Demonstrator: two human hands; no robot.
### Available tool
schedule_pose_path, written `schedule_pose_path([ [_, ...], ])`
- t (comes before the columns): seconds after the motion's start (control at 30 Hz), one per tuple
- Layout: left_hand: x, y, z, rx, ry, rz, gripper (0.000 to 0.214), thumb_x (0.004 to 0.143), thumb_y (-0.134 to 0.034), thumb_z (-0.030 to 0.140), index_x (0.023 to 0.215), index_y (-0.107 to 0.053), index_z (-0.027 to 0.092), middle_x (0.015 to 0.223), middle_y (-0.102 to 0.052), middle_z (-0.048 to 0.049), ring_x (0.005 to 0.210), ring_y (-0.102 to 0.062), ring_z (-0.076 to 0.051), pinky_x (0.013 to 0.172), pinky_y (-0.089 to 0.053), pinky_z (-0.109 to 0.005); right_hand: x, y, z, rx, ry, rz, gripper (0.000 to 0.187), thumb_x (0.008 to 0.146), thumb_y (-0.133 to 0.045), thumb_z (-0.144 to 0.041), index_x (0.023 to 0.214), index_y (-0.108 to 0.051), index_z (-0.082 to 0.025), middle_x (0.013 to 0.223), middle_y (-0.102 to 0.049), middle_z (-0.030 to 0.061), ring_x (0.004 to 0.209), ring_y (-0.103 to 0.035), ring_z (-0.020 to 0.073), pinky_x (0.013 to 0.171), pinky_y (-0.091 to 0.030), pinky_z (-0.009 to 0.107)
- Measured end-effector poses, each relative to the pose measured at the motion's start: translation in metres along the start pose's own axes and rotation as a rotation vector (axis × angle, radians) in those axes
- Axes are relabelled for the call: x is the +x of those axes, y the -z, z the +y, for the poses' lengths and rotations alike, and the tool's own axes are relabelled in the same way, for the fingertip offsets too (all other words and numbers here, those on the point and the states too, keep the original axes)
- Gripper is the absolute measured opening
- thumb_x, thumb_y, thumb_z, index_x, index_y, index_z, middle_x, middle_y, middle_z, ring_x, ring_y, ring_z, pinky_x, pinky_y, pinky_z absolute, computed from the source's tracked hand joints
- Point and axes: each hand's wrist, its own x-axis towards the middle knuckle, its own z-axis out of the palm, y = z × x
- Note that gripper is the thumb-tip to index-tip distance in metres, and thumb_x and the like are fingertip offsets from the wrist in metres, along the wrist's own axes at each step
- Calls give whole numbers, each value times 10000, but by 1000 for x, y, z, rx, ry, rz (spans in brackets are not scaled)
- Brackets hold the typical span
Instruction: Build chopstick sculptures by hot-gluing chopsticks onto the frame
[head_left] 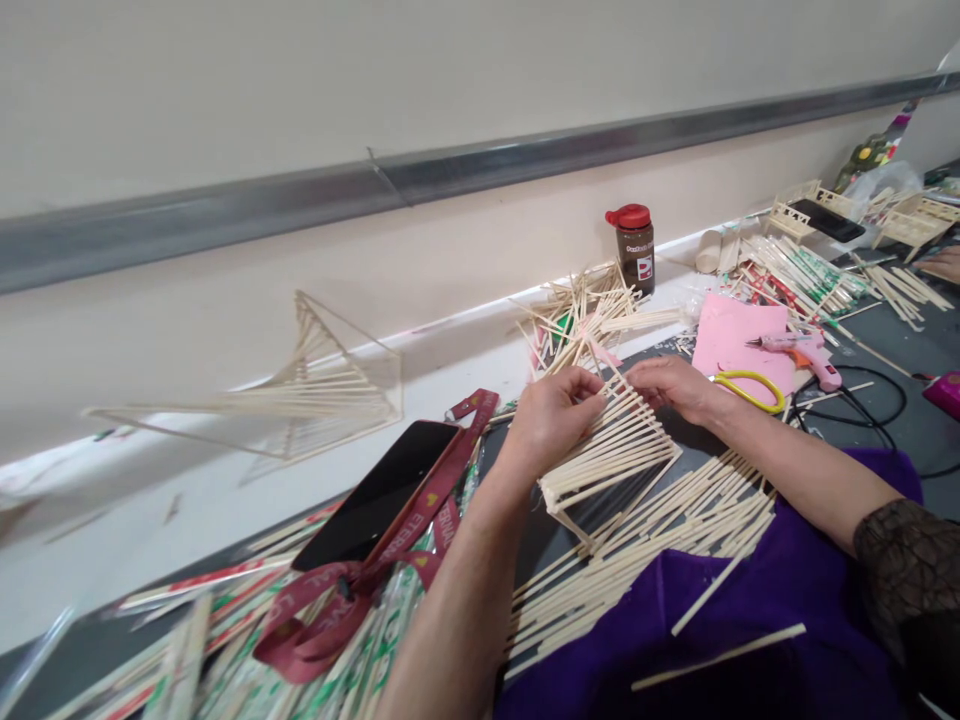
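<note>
My left hand (559, 420) is closed, thumb and fingers pinched on the upper left part of a frame of thin wooden sticks (611, 450). Its sticks lie side by side in a twisting fan, with longer edge sticks below. At the frame's upper end my right hand (667, 388) is closed, its bent fingertips against the stick ends. Part of those fingertips is hidden, so I cannot tell whether a loose stick is between them. Under and in front of the frame lie many loose sticks (600, 600), some reaching onto purple cloth (675, 580).
A finished-looking stick model (322, 390) stands by the wall at left. Around me are a phone (379, 490), red lanyard (450, 470), wrapped chopsticks (202, 640), a stick pile (585, 310), red-lidded bottle (636, 250), yellow-handled scissors (750, 390) and glue gun (806, 350) with a cord.
</note>
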Motion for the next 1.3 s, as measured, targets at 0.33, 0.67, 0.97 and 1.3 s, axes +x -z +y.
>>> schedule_pose_path([
  [0.33, 0, 0, 1, 14, 8, 8, 148, 675, -594, 294, 749, -659, 183, 579, -620, 17, 490, -524, -107, 488, -371, -221, -21, -10, -14, -536, 285, 190, 187, 821, -529, -226, 687, -657, -199, 698, -637, 12, 718, -539, 158, 677, -346, 260],
  [0.67, -2, 1, 5, 42, 15, 19, 124, 682, -581, 280, 734, -651, 191, 596, -625, 21, 521, -544, -112, 531, -387, -235, -22, 1, -21, -912, 361, 112, 295, 903, -452, -276, 750, -693, -200, 746, -688, 23, 689, -575, 150, 628, -343, 253],
  [0.97, -2, 1, 6, 41, 27, 4, 135, 683, -590, 298, 734, -648, 187, 592, -620, 18, 517, -543, -118, 519, -380, -233, -20, 12, -29, -759, 332, 83, 286, 854, -475, -233, 727, -726, -178, 723, -703, 26, 684, -613, 156, 653, -408, 269],
  [1.3, -2, 0, 5, 38, 11, 12, 152, 680, -588, 308, 744, -652, 187, 624, -633, 14, 538, -546, -116, 527, -384, -231, -29, 3, -28, -1186, 493, 60, 300, 881, -467, -205, 927, -763, -204, 960, -747, 47, 850, -658, 169, 740, -430, 265],
])
